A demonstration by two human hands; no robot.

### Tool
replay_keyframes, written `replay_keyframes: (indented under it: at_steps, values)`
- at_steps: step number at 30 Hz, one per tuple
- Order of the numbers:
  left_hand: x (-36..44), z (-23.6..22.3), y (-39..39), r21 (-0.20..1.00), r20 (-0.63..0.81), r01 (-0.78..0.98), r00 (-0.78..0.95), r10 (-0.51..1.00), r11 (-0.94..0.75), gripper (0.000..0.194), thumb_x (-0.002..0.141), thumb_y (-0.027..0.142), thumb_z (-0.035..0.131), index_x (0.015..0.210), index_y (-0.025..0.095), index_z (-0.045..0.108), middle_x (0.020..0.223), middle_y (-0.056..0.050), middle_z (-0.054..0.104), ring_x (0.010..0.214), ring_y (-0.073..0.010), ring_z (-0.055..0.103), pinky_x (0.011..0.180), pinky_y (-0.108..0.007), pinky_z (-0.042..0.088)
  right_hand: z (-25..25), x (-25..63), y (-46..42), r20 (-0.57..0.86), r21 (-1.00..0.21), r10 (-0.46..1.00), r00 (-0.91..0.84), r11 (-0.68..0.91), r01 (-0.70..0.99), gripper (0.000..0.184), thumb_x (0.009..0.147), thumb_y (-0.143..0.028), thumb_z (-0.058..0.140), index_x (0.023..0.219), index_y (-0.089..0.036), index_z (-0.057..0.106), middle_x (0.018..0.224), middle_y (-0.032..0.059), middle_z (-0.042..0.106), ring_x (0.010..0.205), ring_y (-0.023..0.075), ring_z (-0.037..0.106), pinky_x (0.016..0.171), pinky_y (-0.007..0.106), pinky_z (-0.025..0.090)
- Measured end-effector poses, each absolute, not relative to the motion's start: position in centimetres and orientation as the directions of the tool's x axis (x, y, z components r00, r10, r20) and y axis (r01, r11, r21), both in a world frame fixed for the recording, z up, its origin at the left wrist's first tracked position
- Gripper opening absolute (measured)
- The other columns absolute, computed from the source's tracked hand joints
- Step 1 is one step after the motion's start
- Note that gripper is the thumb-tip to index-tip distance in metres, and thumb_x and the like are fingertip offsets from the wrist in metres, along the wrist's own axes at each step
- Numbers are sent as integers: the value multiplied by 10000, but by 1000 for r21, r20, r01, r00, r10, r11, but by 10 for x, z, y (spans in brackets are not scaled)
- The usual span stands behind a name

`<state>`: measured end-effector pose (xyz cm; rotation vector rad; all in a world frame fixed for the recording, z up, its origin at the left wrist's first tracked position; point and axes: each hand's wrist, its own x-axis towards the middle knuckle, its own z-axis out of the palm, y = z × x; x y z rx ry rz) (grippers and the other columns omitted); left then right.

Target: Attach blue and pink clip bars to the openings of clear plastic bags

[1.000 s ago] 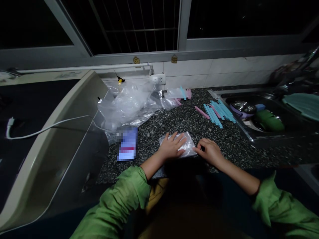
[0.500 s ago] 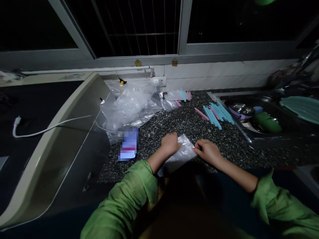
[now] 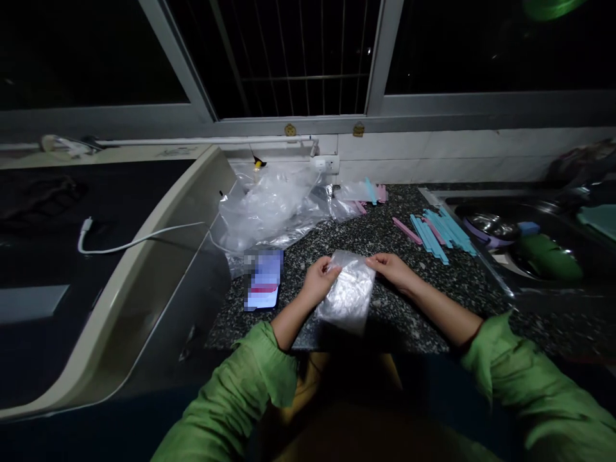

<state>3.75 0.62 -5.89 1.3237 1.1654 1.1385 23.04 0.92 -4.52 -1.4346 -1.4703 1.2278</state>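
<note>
A clear plastic bag hangs between my two hands above the front of the speckled counter, its lower part hanging towards me. My left hand pinches its upper left edge between thumb and fingers. At the upper right corner, my right hand grips it in a closed pinch. To the left of my left hand lies a phone with a lit screen, partly blurred out. Several blue strips and a few pink strips lie in a loose pile beyond my right hand.
A heap of crumpled clear plastic sits at the back left, beside a large appliance with a white cable across it. More strips lie by a small clear bag near the wall. The sink on the right holds dishes.
My left hand, flat on the bag at first, has curled and now pinches its edge. Both hands have raised the bag's upper edge and turned it squarer to me. The view has shifted left.
</note>
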Motion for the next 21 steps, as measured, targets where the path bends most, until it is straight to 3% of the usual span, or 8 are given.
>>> replay_keyframes:
  at_steps: [5,9,12,14,21]
  values:
    - [31,-62,11,997,42,65,54,998,-46,190,594,254,635,702,172,502,612,54,510,612,-102,470,611,-213,361,-39,208,19,-72,-986,989,-127,-51,161,370,538,-508,684,607,-162,573,559,-34,548,515,87,434,534,231,328]
    - [30,-58,23,991,-61,-122,13,998,62,360,614,390,666,869,167,542,741,11,594,684,-123,540,651,-231,398,-37,201,26,-5,-982,991,-132,20,189,322,552,-460,683,641,-163,595,591,-32,559,535,90,442,550,233,333]
    - [29,-54,33,946,-218,-201,187,958,254,416,579,514,671,720,137,568,614,-3,574,547,-115,504,551,-237,367,-37,198,28,3,-979,994,-107,25,201,316,553,-451,680,659,-163,606,597,-30,563,535,90,437,552,235,331]
    - [29,-53,37,930,-257,-210,218,942,302,414,515,501,715,615,136,545,526,22,528,469,-89,441,505,-225,324,-39,197,27,-10,-983,996,-86,6,183,324,545,-456,683,659,-163,602,593,-30,560,533,91,436,548,235,331]
    - [31,-51,34,962,-165,-212,55,985,173,372,480,456,732,584,147,552,488,65,482,473,-64,387,505,-199,296,-44,196,24,-94,-989,993,-66,-86,120,378,530,-518,691,615,-167,578,542,-28,542,511,96,438,512,234,331]
